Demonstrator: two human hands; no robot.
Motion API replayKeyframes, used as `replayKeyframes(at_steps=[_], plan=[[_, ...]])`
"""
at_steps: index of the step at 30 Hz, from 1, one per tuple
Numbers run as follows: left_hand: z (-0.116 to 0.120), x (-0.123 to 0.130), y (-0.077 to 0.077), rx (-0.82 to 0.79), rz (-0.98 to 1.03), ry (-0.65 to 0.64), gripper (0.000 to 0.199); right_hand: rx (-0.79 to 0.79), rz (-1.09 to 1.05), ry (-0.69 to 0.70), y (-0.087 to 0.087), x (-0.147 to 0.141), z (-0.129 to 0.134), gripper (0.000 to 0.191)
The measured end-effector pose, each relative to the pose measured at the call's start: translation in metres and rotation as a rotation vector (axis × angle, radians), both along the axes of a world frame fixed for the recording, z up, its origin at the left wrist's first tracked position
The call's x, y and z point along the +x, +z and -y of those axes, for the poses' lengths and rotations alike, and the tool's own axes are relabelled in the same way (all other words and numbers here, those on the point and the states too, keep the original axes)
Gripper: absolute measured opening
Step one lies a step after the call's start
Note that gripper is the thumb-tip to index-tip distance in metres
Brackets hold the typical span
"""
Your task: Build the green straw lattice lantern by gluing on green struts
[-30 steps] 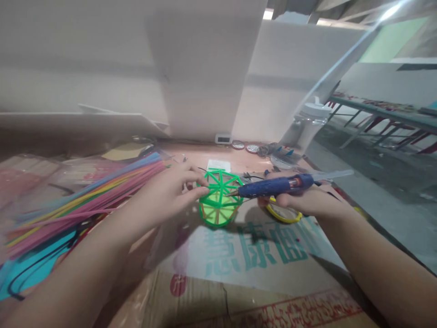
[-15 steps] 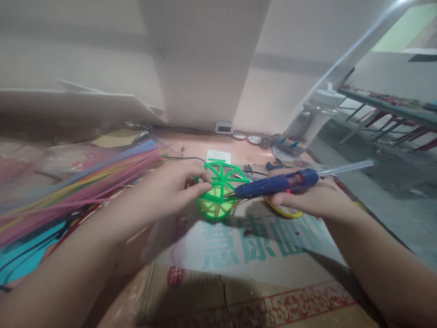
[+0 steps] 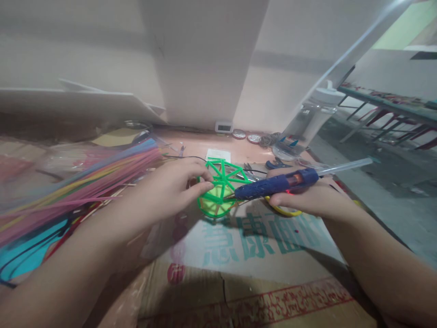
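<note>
Thumb and fingers of my left hand (image 3: 186,184) pinch the left side of a green spoked frame (image 3: 223,177), which is raised above the cardboard. The frame has a rounded lower part with yellow-green inside. My right hand (image 3: 303,196) is wrapped round a blue glue gun (image 3: 273,184) with a clear glue stick (image 3: 348,166) out of its back end. A small red light glows on the gun. Its nozzle tip touches or nearly touches the lower middle of the frame. A yellow ring (image 3: 287,212) lies under my right hand, partly hidden by it.
Printed cardboard (image 3: 266,273) covers the work surface. Bundled coloured strips (image 3: 102,182) lie at the left. Behind are a small digital display (image 3: 224,127), round tins (image 3: 253,138), blue-handled pliers (image 3: 276,165) and a clear bottle (image 3: 307,123) at the right. A black cable runs behind the frame.
The green frame has tilted or turned slightly, its upper spokes shifting a little to the right. Both hands have kept almost the same place and hold.
</note>
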State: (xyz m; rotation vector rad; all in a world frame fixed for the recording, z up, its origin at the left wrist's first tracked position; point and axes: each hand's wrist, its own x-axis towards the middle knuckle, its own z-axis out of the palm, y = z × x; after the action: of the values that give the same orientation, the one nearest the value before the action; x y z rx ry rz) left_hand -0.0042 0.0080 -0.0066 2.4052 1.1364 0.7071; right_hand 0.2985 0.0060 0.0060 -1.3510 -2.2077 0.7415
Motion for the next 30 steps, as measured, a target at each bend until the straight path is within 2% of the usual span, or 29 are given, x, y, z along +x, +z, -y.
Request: replayKeyframes(at_steps=[3,7,14,18,24,30], plan=[[0.000,0.001,0.000,-0.004,-0.007,0.009,0.016,-0.089,0.023,-0.020,0.004,-0.001,0.000,0.044],[0.000,0.003,0.001,-0.014,-0.027,0.026,0.016,-0.108,0.013,0.049,0.009,-0.007,0.000,0.042],[0.001,0.003,0.001,-0.018,-0.041,0.032,0.018,-0.141,-0.023,0.096,0.006,-0.009,0.000,0.055],[0.001,0.003,-0.001,0.011,-0.046,0.044,0.018,-0.167,-0.036,0.117,0.007,-0.008,0.001,0.056],[0.001,0.004,0.000,0.024,-0.051,0.033,0.019,-0.077,-0.049,0.149,0.012,-0.011,0.000,0.052],[0.001,0.004,-0.001,0.044,-0.050,0.033,0.018,-0.001,-0.082,0.136,-0.005,-0.005,0.000,0.058]])
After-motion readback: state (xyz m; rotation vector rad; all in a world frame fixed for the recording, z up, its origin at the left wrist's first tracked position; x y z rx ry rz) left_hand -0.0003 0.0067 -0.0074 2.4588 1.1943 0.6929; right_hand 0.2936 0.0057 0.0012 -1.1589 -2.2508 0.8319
